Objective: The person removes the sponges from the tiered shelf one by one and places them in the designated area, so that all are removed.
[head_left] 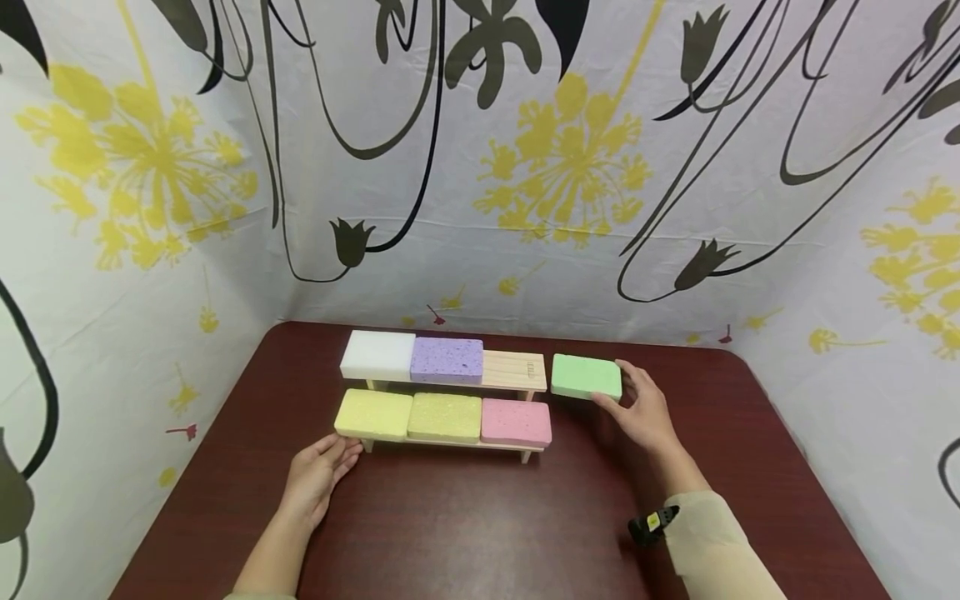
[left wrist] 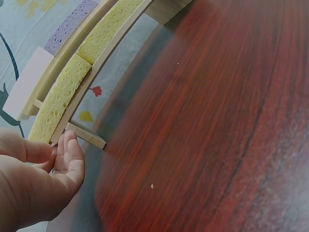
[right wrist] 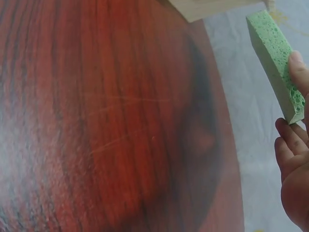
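In the head view my right hand [head_left: 643, 408] holds a green sponge [head_left: 585, 377] by its right end, thumb at the near side. The right wrist view shows the green sponge [right wrist: 275, 63] pinched between thumb and fingers, raised above the table. My left hand [head_left: 318, 475] grips the left end of the front wooden rack [head_left: 468, 445], near its leg. On that rack lie two yellow sponges [head_left: 373, 414] and a pink sponge [head_left: 516, 422]. Behind it, the back wooden rack [head_left: 513, 369] carries a white sponge [head_left: 377, 355] and a purple sponge [head_left: 447, 360], with bare wood at its right end.
Both racks stand on a dark red-brown table [head_left: 465, 517] with rounded far corners. Patterned white cloth [head_left: 450, 192] hangs behind and on both sides. A black strap with a yellow mark [head_left: 652, 523] sits at the right wrist, beside a beige sleeve [head_left: 712, 550].
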The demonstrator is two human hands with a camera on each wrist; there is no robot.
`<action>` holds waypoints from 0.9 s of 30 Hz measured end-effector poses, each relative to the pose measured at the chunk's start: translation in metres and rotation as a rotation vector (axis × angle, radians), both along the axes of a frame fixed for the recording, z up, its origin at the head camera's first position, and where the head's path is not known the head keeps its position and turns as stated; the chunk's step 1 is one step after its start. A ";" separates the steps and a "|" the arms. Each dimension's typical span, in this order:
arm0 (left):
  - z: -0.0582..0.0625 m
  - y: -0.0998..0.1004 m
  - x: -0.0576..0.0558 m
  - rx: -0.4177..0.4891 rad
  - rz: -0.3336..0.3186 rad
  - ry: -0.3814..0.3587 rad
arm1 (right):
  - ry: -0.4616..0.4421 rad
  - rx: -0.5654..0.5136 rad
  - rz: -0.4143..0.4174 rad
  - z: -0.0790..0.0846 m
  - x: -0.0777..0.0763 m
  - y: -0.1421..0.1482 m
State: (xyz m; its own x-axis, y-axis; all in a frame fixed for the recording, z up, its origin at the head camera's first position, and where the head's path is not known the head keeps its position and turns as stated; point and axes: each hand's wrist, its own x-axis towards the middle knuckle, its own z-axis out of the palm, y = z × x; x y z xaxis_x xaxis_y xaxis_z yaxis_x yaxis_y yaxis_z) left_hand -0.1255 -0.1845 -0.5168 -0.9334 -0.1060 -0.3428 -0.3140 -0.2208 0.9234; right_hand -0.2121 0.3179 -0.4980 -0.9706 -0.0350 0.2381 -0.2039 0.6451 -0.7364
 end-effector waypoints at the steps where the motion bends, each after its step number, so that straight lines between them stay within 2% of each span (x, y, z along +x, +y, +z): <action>1: 0.000 0.000 0.000 -0.001 0.000 -0.001 | -0.003 0.016 0.001 -0.002 -0.001 0.001; 9: 0.001 0.000 0.002 -0.002 -0.001 0.000 | -0.021 0.136 0.013 -0.013 -0.004 0.004; 16: 0.001 0.000 0.001 0.004 0.001 -0.003 | -0.036 0.162 0.042 -0.020 -0.007 0.006; 27: 0.002 0.000 0.001 0.004 0.001 -0.011 | -0.121 0.213 0.092 -0.023 -0.009 0.010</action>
